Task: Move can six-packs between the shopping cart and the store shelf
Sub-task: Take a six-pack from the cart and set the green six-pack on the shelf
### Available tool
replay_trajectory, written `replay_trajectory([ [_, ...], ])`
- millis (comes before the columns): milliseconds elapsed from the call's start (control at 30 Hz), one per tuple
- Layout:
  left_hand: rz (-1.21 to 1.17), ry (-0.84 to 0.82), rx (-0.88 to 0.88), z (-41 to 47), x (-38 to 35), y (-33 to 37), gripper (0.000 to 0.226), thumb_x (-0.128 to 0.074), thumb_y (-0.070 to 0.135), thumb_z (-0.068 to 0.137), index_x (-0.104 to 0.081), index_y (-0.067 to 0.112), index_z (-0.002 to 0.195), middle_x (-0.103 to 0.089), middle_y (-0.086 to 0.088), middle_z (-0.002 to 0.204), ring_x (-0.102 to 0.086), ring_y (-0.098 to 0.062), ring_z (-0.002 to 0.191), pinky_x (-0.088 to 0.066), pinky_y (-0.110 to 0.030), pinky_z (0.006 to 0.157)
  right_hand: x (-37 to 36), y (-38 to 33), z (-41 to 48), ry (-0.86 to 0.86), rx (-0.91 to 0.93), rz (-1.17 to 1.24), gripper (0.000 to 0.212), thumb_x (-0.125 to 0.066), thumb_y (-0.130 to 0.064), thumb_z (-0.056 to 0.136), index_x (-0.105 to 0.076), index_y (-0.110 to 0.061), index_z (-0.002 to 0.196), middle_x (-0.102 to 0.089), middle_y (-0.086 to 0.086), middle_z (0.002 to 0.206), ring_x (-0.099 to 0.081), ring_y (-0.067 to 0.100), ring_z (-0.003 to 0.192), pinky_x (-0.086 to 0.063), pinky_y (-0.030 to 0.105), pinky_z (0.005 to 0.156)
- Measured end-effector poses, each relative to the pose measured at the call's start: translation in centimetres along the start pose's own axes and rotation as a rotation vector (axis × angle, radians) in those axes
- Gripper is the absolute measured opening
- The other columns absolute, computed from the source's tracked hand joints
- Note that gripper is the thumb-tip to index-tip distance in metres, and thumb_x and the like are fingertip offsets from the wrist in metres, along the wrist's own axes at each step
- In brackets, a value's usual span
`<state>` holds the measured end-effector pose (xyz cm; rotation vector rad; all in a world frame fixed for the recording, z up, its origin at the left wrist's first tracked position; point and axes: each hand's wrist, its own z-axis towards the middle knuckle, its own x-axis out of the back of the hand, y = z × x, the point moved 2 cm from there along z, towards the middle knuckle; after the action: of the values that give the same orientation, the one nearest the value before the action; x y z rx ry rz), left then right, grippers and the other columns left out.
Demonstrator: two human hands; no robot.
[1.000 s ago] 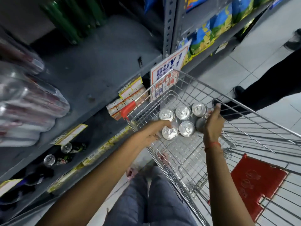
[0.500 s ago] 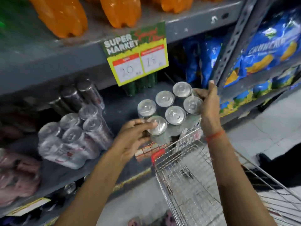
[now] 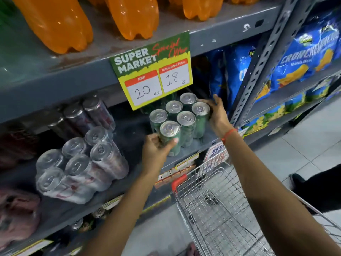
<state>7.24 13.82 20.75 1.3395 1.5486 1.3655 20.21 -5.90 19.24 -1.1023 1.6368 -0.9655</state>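
Observation:
A six-pack of green cans with silver tops stands on the grey middle shelf, just under a price sign. My left hand grips the nearest can at the pack's front left corner. My right hand wraps the far right side of the pack. Below and to the right is the wire shopping cart with a red corner; its basket shows no cans.
Another wrapped six-pack of silver-and-red cans lies tilted to the left on the same shelf, with dark cans behind. Orange bottles stand on the shelf above, blue snack bags to the right. A person's dark shoe is on the tiled floor.
Both hands lifted the green six-pack out of the cart, carried it up and forward, and now it rests on the middle shelf under the sign.

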Motion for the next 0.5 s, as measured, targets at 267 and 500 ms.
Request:
replay_trajectory([
  [267, 0.428, 0.15, -0.13, -0.3, -2.9, -4.2, 0.07, -0.071, 0.033, 0.08, -0.043, -0.001, 0.134, -0.068, -0.022, 0.118, -0.065, -0.036, 0.106, -0.051, -0.045, 0.087, 0.9, 6.4, -2.8, -0.02, -0.049, 0.028, 0.053, -0.028, -0.069, 0.09, -0.07, -0.037, 0.096, -0.067, -0.015, 0.116, -0.061, -0.001, 0.097, -0.039, 0.025, 0.1],
  [500, 0.366, 0.093, -0.206, 0.2, -2.9, -4.5, 0.065, -0.073, 0.03, 0.078, -0.047, 0.001, 0.13, -0.07, -0.016, 0.116, -0.066, -0.031, 0.107, -0.053, -0.045, 0.086, 1.6, 7.3, -3.7, 0.091, 0.004, 0.063, 0.053, -0.025, -0.061, 0.097, -0.057, -0.033, 0.128, -0.062, -0.007, 0.125, -0.061, 0.008, 0.113, -0.047, 0.03, 0.103],
])
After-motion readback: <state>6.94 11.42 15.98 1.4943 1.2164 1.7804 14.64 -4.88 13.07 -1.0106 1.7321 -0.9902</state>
